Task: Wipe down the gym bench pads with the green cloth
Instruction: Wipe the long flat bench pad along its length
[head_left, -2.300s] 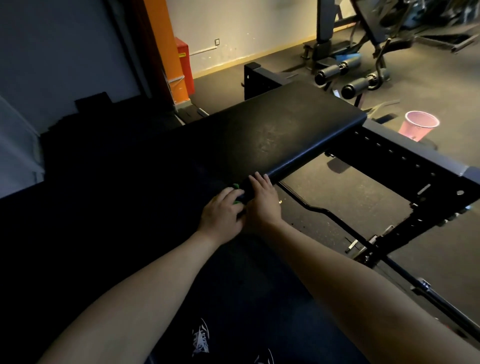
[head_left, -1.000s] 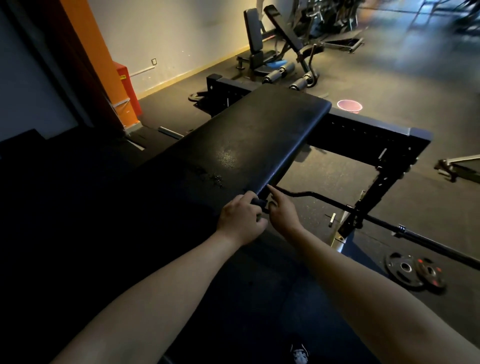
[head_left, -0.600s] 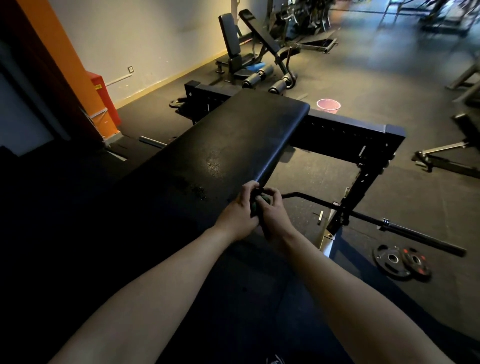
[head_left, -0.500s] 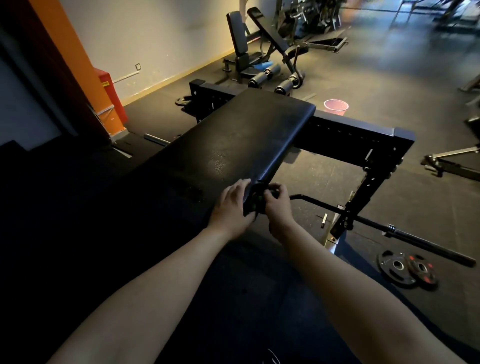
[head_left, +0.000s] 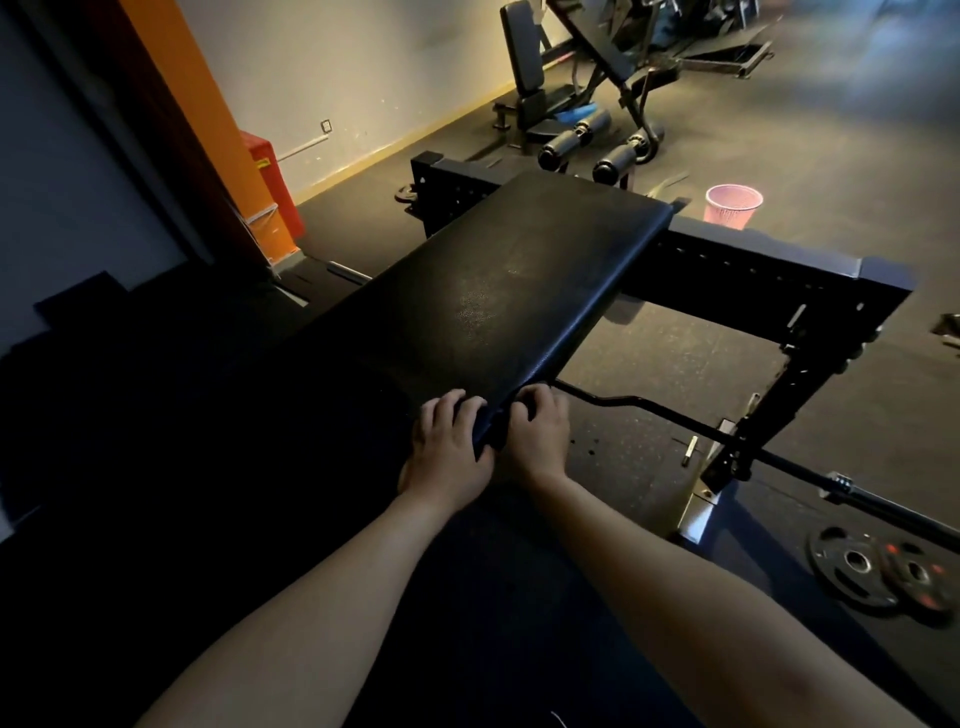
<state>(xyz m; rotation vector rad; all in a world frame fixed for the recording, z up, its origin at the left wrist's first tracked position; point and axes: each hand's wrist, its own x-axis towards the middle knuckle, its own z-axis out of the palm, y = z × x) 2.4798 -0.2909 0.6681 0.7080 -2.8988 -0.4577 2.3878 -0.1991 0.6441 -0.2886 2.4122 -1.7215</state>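
Your left hand (head_left: 449, 447) is lying on top of the bench pad (head_left: 493, 301) at its near right edge, fingers a bit spread and bent down over the top. Your right hand (head_left: 537, 436) is just beside it, off the side of the pad, fingers curled in against the edge. There's a dark bunched thing in the gap between them that's probably the green cloth (head_left: 488, 436), but no green shows in this light, so honestly I can't tell whether either hand is pinching it or just pressing on it.

Progress-wise, I'd say you're working the side edge at the near end. The long top of the pad runs away toward the black rack frame (head_left: 779, 270), and there's a speckly sheen mid-pad that could be damp or just texture, so no proof it's been wiped. The left side of the pad is lost in shadow. I'd guess most of the job is left. The curl bar (head_left: 649, 410) and pink bin (head_left: 732, 205) sit well clear.
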